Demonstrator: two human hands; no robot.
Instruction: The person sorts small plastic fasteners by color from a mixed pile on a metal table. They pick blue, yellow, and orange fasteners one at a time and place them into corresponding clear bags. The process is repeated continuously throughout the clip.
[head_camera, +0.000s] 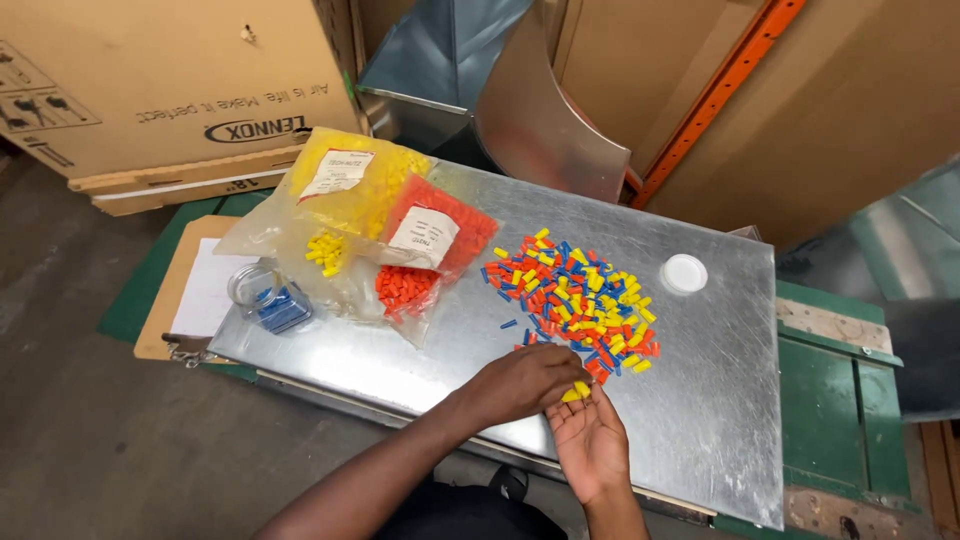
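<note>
A heap of small red, blue and yellow wire connectors (575, 295) lies on a shiny metal sheet (700, 400). My right hand (592, 445) is palm up at the sheet's near edge, cupping a couple of yellow connectors (577, 392). My left hand (525, 382) reaches in from the lower left. Its fingertips are pinched together at those yellow pieces, just below the heap's near edge.
To the left lie a bag of yellow connectors (350, 180), a bag of orange ones (440, 230), clear bags with small yellow (325, 250) and red (405, 290) lots, and a clear jar of blue ones (272, 302). A white lid (684, 273), a clipboard (200, 290), a cardboard box (150, 80) and ductwork (540, 120) surround them.
</note>
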